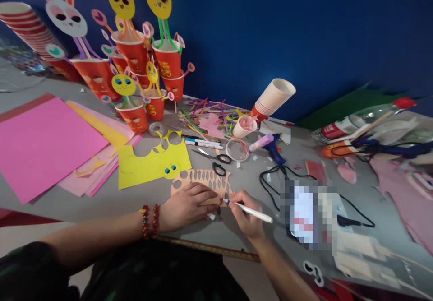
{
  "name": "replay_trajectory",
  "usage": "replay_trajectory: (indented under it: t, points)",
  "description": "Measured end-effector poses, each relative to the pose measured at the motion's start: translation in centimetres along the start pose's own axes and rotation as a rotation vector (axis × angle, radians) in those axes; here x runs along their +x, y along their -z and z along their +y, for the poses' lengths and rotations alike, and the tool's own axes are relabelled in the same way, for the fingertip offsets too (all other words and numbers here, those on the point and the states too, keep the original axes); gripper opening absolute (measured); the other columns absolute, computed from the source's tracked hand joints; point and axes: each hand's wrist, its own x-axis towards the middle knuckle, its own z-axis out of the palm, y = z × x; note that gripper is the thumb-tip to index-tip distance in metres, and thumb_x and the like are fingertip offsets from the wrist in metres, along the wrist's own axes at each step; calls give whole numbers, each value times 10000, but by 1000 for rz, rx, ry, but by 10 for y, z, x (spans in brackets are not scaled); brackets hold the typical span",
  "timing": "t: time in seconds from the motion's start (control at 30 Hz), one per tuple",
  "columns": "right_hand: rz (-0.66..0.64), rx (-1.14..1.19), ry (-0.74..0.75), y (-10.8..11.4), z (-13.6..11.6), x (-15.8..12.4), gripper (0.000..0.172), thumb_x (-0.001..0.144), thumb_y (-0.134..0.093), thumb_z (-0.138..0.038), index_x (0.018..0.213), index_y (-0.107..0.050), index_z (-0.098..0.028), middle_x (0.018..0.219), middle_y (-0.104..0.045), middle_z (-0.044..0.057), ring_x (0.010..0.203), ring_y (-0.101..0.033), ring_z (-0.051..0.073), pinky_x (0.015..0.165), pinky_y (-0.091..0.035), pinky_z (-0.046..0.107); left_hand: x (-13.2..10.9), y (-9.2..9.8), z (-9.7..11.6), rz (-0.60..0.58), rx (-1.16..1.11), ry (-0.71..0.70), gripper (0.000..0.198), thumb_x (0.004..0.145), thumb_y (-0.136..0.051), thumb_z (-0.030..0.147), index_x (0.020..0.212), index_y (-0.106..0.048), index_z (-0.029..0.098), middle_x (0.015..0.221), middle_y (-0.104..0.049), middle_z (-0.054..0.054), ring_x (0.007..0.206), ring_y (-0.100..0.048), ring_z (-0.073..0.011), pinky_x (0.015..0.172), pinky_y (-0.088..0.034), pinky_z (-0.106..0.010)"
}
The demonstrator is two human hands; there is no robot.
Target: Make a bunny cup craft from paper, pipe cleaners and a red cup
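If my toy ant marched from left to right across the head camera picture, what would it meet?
Big pink sheet → red bead bracelets → left hand → right hand → blue glue gun → clear bottle.

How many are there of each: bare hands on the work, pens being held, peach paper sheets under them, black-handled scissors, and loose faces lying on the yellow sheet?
Bare hands (left hand, right hand): 2
White pen, in the right fingers: 1
Peach sheet: 1
Scissors: 1
Yellow face on the yellow sheet: 1
Total: 6
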Motion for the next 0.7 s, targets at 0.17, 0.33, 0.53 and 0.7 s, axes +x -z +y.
replay_trajectory:
  t: [0.17, 0.33, 0.53, 0.7]
  points:
    - [-10, -22, 12, 0, 1, 0, 178, 867, -533, -192, 694, -538, -235, 602, -576, -35, 534, -531, 139, 539, -409, 240, 0, 0, 0, -10, 6, 2, 346, 985, -530, 363, 1313, -579, 265, 1381, -605, -47, 1206, -538, -261, 1038, -400, -429]
    - [-11, -38, 14, -1, 2, 2, 181, 876, -525, -202, 700, -543, -239, 601, -582, -31, 535, -544, 146, 534, -416, 243, -1, -1, -1, -20, -1, 8, 347, 981, -532, 378, 1309, -581, 276, 1392, -594, -38, 1207, -531, -267, 1039, -398, -434]
    - [-29, -44, 3, 0, 2, 1, 185, 886, -527, -215, 704, -538, -247, 618, -608, -19, 556, -576, 156, 557, -437, 254, -1, -1, -1, -16, -6, 16, 373, 961, -571, 362, 1324, -576, 276, 1373, -598, -54, 1207, -530, -267, 1041, -401, -434]
    - [-26, -42, -24, -1, 2, 1, 196, 888, -527, -224, 695, -540, -250, 618, -607, -13, 561, -574, 162, 563, -444, 260, 0, -1, 0, -16, -11, 17, 383, 942, -603, 367, 1311, -586, 269, 1368, -601, -57, 1199, -534, -269, 1036, -404, -432]
